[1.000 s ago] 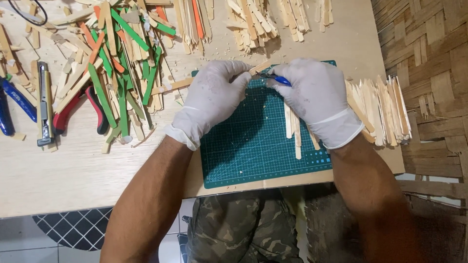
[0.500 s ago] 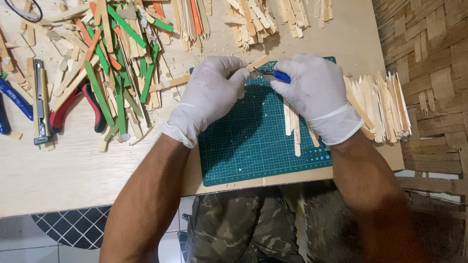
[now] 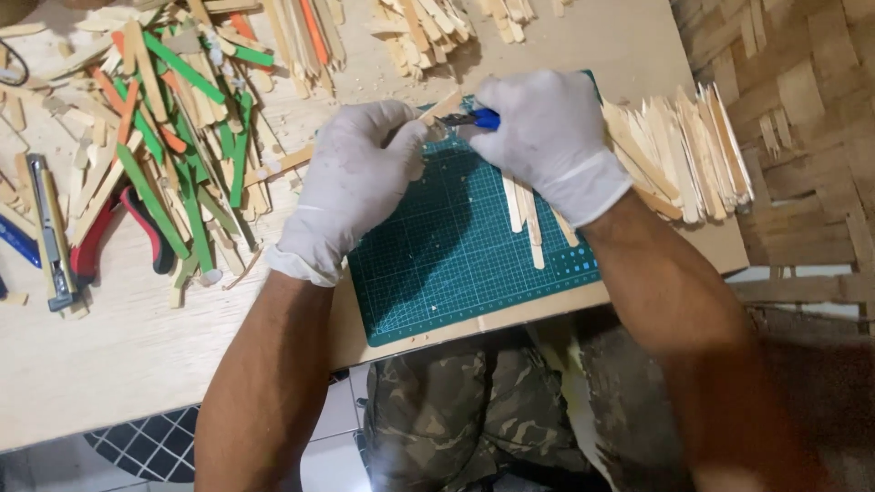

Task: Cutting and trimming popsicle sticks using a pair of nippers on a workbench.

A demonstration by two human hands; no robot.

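Both hands wear white gloves and meet over the upper edge of a green cutting mat with a printed grid, which lies on a pale wooden table. The left hand, forearm angled up from the lower left, is curled, its fingertips pinching one end of a plain wooden stick. The right hand, forearm coming in from the lower right, is clenched around a blue-handled knife, whose tip sits at the stick just beside the left fingers. A few cut sticks lie on the mat under the right wrist. A fanned stack of plain sticks rests to the right of the mat. To the left, a heap of green, orange and plain sticks lies near red-handled pliers and a utility cutter.
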